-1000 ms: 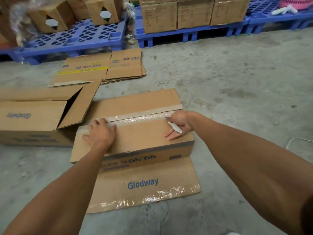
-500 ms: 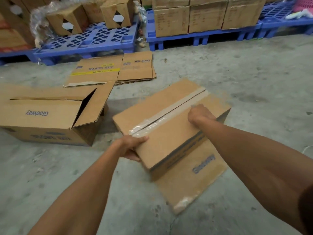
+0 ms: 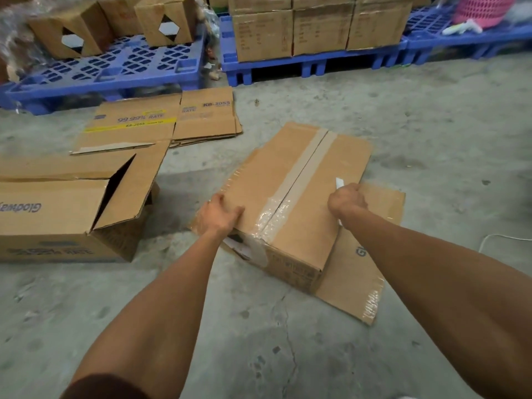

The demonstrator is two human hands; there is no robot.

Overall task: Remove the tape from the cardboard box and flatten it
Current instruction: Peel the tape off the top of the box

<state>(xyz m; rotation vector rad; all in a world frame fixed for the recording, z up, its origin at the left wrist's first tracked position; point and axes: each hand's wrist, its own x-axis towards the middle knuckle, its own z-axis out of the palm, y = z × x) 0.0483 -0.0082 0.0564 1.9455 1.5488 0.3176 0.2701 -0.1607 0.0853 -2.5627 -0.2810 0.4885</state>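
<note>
A brown cardboard box (image 3: 339, 165) lies on the concrete floor, its taped seam running away from me. Clear tape (image 3: 272, 218) still covers the near end of the seam; farther up only a pale strip shows. My left hand (image 3: 220, 216) grips the box's near left corner. My right hand (image 3: 347, 200) is closed around a small white cutter (image 3: 339, 183), whose tip pokes up above the fist, and rests on the box's right side. An open flap with shiny tape along its edge (image 3: 371, 303) lies flat on the floor to the right.
An open Glodway box (image 3: 57, 208) stands at the left. Flattened cartons (image 3: 161, 119) lie behind it. Blue pallets (image 3: 121, 70) with stacked boxes (image 3: 319, 27) line the back. A white cord (image 3: 503, 237) lies on the floor at the right.
The box has been turned, so that its seam now points away from me. My left hand moved from the top to the near left corner. The right hand slid to the right side.
</note>
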